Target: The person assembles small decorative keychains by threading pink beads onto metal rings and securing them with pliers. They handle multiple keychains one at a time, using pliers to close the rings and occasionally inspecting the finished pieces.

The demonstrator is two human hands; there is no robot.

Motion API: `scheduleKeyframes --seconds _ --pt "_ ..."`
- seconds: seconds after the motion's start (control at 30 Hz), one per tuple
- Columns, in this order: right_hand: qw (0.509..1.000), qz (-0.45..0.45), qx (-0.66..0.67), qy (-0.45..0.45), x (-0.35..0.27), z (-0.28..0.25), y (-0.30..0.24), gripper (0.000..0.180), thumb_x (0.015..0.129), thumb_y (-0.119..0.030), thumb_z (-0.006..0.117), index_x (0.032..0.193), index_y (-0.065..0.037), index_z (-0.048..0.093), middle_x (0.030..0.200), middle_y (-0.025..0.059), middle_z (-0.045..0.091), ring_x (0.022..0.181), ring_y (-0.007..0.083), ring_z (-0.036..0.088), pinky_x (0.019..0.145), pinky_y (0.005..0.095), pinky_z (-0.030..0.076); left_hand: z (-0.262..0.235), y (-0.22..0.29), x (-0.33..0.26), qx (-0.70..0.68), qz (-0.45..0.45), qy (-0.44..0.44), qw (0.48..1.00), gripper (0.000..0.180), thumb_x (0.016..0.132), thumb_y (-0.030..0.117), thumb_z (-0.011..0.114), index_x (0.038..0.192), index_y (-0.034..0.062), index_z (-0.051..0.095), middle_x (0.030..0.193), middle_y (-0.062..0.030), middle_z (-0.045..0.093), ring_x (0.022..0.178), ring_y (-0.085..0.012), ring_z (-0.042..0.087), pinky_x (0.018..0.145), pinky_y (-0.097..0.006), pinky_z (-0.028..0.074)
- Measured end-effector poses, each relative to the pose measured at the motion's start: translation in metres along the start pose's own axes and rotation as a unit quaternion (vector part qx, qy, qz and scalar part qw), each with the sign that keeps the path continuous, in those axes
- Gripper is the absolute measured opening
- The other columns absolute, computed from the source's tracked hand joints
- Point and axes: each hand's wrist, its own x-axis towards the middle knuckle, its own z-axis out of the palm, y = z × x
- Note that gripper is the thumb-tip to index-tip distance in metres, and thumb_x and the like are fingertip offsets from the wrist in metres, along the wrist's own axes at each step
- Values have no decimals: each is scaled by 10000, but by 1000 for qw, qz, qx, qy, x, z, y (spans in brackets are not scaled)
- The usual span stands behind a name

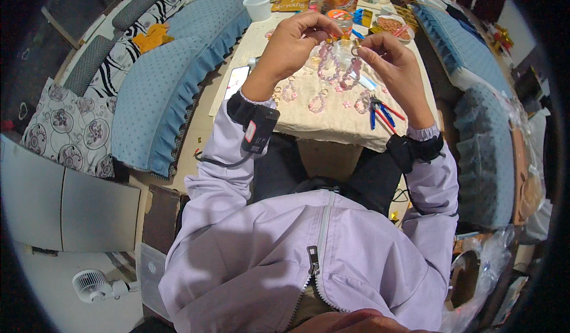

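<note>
Pink beadwork [354, 76] hangs below left hand [297, 42] and right hand [392, 60], both pinched closed on its top.

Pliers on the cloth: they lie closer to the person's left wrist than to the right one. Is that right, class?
Not quite: the pliers on the cloth lie closer to the person's right wrist, as the head view shows.

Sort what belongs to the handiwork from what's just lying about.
Seemingly in use: held translucent pink beadwork; small pink beaded loops on cream cloth; red- and blue-handled pliers.

Seemingly lying about: round white plastic tub; crumpled orange cloth; small white fan.
</note>
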Motion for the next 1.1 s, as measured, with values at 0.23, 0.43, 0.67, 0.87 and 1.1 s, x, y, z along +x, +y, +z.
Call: scheduleKeyframes --seconds 0.23,0.43,0.67,0.87,1.1 --pt "1000 19 21 10 -4 -2 -5 179 914 -186 681 942 -13 648 806 6 643 750 63 577 683 220 465 1 4 0 -35 -7 -24 999 233 849 -117 531 1012 -4 654 984 -44 666 931 -124 639 878 -255 512" --pt "998 47 29 8 -8 -6 -12 166 906 -179 690 928 -20 649 809 1 644 755 55 575 688 212 464 2 7 1 -105 -18 -57 993 238 839 -125 532 1021 -11 636 1004 -43 657 951 -124 634 884 -257 512" --pt "997 44 63 5 -8 -4 -10 160 905 -164 689 943 -15 642 824 3 651 761 57 581 690 211 464 0 7 -1 -97 9 -69 993 182 866 -99 567 1011 -8 628 994 -37 650 974 -120 624 894 -258 509" --pt "994 64 93 -2 -12 1 1 156 908 -156 684 949 -17 626 825 -5 639 768 53 576 691 208 457 2 -5 -5 -96 1 -66 993 158 861 -82 588 985 2 637 978 -41 647 938 -119 624 869 -251 508" --pt "990 75 112 -30 -20 13 7 128 942 -122 636 958 -10 577 860 9 587 804 76 557 735 214 443 34 -26 -33 -177 -43 -58 981 142 860 -48 595 985 12 623 906 -37 649 841 -118 618 766 -273 524"
